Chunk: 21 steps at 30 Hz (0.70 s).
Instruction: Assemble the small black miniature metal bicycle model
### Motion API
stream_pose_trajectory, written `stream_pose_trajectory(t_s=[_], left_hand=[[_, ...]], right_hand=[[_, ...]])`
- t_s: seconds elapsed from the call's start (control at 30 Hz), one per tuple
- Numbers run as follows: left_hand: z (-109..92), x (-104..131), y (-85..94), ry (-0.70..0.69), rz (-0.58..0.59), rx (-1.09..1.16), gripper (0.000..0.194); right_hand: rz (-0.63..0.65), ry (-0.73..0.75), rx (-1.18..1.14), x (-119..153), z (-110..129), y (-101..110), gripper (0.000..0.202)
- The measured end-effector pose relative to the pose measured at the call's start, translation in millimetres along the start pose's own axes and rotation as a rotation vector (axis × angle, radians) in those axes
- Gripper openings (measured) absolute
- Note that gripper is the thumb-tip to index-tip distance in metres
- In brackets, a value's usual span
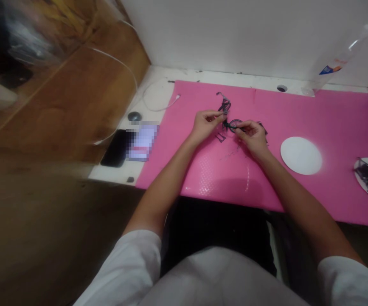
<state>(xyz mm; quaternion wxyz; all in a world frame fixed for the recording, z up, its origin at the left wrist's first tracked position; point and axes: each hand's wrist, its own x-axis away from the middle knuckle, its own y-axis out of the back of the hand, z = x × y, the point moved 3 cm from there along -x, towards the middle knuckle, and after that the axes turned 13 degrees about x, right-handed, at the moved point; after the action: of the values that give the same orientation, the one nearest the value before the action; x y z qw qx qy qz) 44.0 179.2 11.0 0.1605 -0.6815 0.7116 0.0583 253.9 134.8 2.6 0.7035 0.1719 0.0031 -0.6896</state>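
Observation:
Over the pink mat (pixel 209 170), both hands pinch a small black model bicycle (pixel 225 124). My left hand (pixel 206 124) grips it near the handlebar end, thumb and forefinger closed on the dark frame. On the other side my right hand (pixel 252 135) is closed on the part by the spoked wheel (pixel 235 124). The grey handlebar (pixel 223 97) points away from me. A small dark bracket-like piece (pixel 221 137) lies just below the bicycle. Thin, faint pieces lie on the mat beneath my right hand, too small to name. Fingertips hide some of the frame.
A white round plate (pixel 301 155) lies right of my hands. Farther right, another plate (pixel 360 180) holds black parts. At left are a black phone (pixel 113 148), a blurred-out screen (pixel 143 142), a dark round object (pixel 134 116) and a white cable (pixel 158 108). A clear bottle (pixel 339 61) stands at back right.

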Motion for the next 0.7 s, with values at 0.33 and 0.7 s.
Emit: stream_pose_trajectory(t_s=[0.33,0.7], left_hand=[[0.7,0.8,-1.6,0.002,0.034,0.039,0.033],[0.4,3.4,-3.8,0.033,0.090,0.066,0.024]], right_hand=[[-0.090,0.058,0.137,4.3,10.2,0.9,0.042],[-0.128,0.266,0.396,6.1,25.6,9.8,0.024]])
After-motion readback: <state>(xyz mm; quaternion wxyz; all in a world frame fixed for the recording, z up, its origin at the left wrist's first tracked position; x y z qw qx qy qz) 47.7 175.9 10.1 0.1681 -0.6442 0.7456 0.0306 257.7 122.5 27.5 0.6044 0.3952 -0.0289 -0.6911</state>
